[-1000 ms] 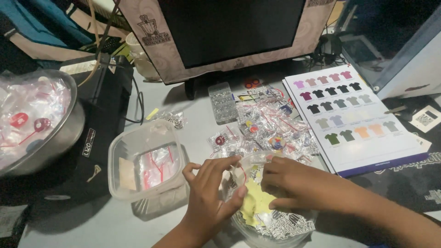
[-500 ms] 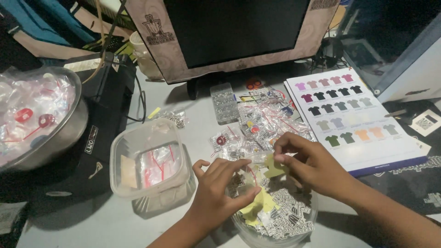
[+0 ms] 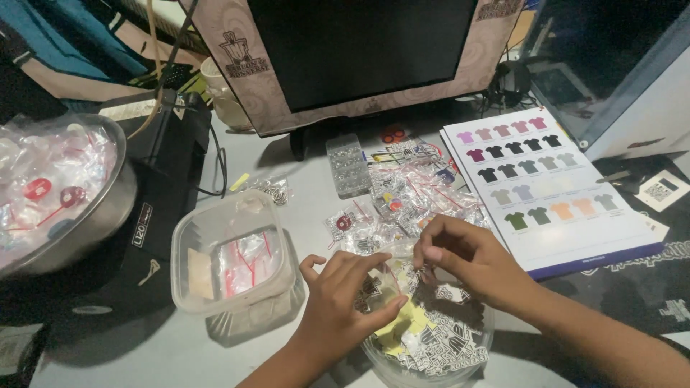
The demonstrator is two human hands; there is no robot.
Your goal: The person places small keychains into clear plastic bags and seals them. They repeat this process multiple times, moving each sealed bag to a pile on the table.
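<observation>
Since half a second before, my right hand [image 3: 471, 262] had lifted off the round clear plastic bowl of black-and-white printed stickers [image 3: 438, 343] and moved a little far and right, while my left hand [image 3: 343, 302] had stayed low over the bowl's left rim. The yellow paper slip [image 3: 407, 321] that had shown between my hands now lay half under my left thumb.

My left hand was curled, thumb and fingers closed on a small clear plastic zip bag [image 3: 382, 267] over the bowl. My right hand was pinched nearly shut, fingertips on the bag's right edge; what else it held I could not tell.

There were two hands, one sticker bowl near me, one square translucent plastic tub [image 3: 231, 253] to its left with red-striped bags inside, and one round steel bowl [image 3: 93, 215] at far left heaped with glossy bagged badges. One white laminated card [image 3: 553, 188] lay to the right, printed with rows of small shirt shapes in many colours. One ribbed clear plastic tray [image 3: 347, 165] stood far of a loose, crinkled pile of bagged pins [image 3: 413, 197], too many to count. One dark flat screen with a beige patterned frame [image 3: 359, 57] rose at the far edge of the grey counter [image 3: 144, 352].
</observation>
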